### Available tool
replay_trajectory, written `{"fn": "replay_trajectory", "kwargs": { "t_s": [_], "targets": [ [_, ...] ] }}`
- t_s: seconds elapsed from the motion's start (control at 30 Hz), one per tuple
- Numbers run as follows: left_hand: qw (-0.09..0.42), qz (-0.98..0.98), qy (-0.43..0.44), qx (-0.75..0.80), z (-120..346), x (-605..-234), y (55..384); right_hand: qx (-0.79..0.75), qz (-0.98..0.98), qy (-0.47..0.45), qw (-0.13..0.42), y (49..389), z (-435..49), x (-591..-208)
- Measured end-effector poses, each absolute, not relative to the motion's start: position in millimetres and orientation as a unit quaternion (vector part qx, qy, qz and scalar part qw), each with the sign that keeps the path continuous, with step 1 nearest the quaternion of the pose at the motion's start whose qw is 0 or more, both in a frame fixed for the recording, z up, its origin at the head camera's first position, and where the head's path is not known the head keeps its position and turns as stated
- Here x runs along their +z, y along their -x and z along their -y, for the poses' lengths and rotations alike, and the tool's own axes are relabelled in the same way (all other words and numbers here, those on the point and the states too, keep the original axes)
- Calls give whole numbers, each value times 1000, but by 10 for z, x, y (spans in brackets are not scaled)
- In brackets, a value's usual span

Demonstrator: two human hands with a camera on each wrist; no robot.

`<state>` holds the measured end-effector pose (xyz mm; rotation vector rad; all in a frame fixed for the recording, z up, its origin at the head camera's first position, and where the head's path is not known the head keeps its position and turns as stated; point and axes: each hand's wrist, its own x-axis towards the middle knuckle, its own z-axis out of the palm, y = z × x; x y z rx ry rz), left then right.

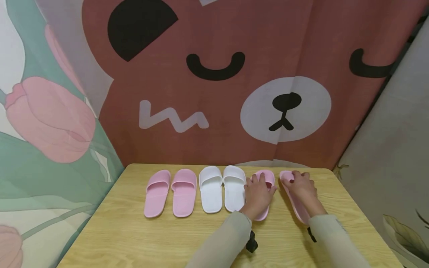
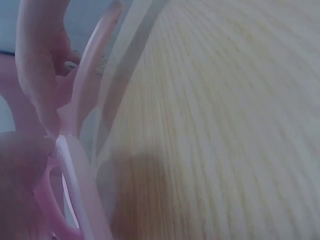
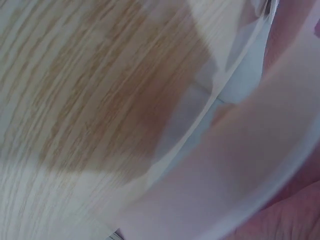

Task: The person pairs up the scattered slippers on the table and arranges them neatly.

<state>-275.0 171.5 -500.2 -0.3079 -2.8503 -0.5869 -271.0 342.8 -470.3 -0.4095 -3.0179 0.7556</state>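
Observation:
My left hand (image 1: 259,196) grips a pink slipper (image 1: 264,215) by its sides near the strap, covering much of it. In the left wrist view, a finger (image 2: 37,75) and the thumb hold this slipper's edge (image 2: 82,185) over the wood. To the right, my right hand (image 1: 304,190) grips another pink slipper (image 1: 299,212), which is tilted, its toe pointing to the back. The right wrist view shows this slipper's pale side (image 3: 235,160), blurred and close, above the table. Whether either slipper fully leaves the table cannot be told.
Two white slippers (image 1: 211,197) stand side by side left of my left hand. Farther left is a pink pair (image 1: 184,204). All lie on a wooden table (image 1: 134,242), before a hanging brown cloth with a bear face (image 1: 228,111).

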Motion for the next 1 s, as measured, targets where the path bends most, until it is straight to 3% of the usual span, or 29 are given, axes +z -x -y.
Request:
{"fn": "replay_trajectory", "kwargs": {
  "t_s": [0.33,1.0],
  "targets": [
    [113,972,101,-177,-1783,-5045,2769,252,959,130,-17,2719,-3411,-4746],
    [135,979,101,-115,-1874,-5174,2892,251,959,129,-4,2785,-3414,-4858]
  ]
}}
